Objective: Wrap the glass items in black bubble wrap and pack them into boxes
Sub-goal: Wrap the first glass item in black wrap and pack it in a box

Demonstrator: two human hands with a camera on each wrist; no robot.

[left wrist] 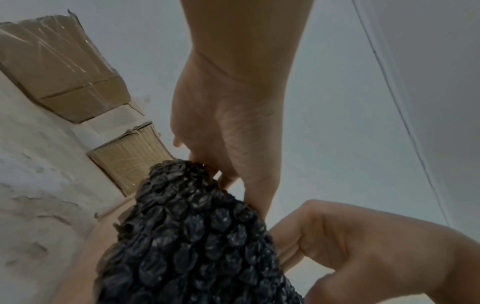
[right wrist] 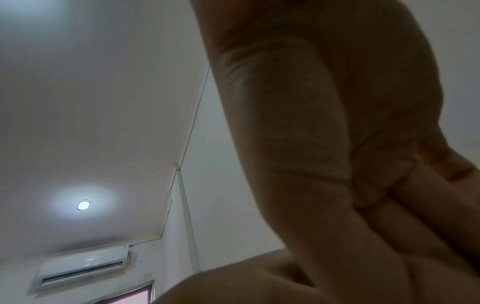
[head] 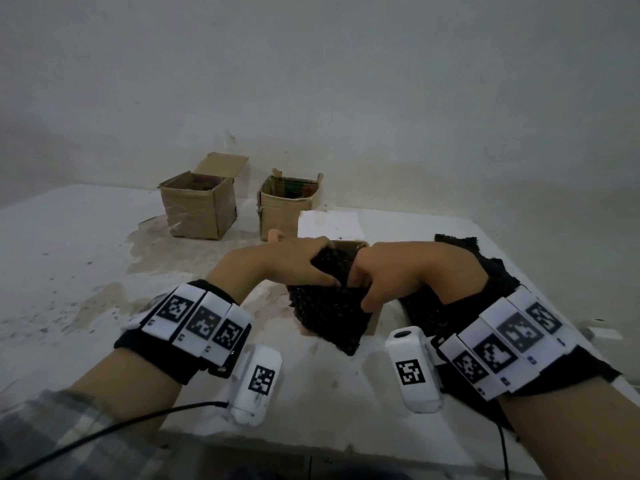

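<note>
A bundle of black bubble wrap (head: pixel 329 313) hangs over a small open cardboard box (head: pixel 376 320) at the table's middle. My left hand (head: pixel 311 261) grips the bundle's top from the left, fingers curled over it. From the right, my right hand (head: pixel 360 282) pinches the same top edge. Whatever is inside the wrap is hidden. In the left wrist view the bundle (left wrist: pixel 194 236) fills the lower middle, with my left hand (left wrist: pixel 233 181) on its tip and my right hand (left wrist: pixel 337 246) beside it. The right wrist view shows only my right hand (right wrist: pixel 337 164), close and dark.
Two open cardboard boxes (head: pixel 199 209) (head: pixel 287 202) stand at the back near the wall. A white sheet of paper (head: pixel 329 223) lies behind the small box. More black bubble wrap (head: pixel 491 271) lies under my right forearm. The stained white table (head: pixel 86 271) ends near my wrists.
</note>
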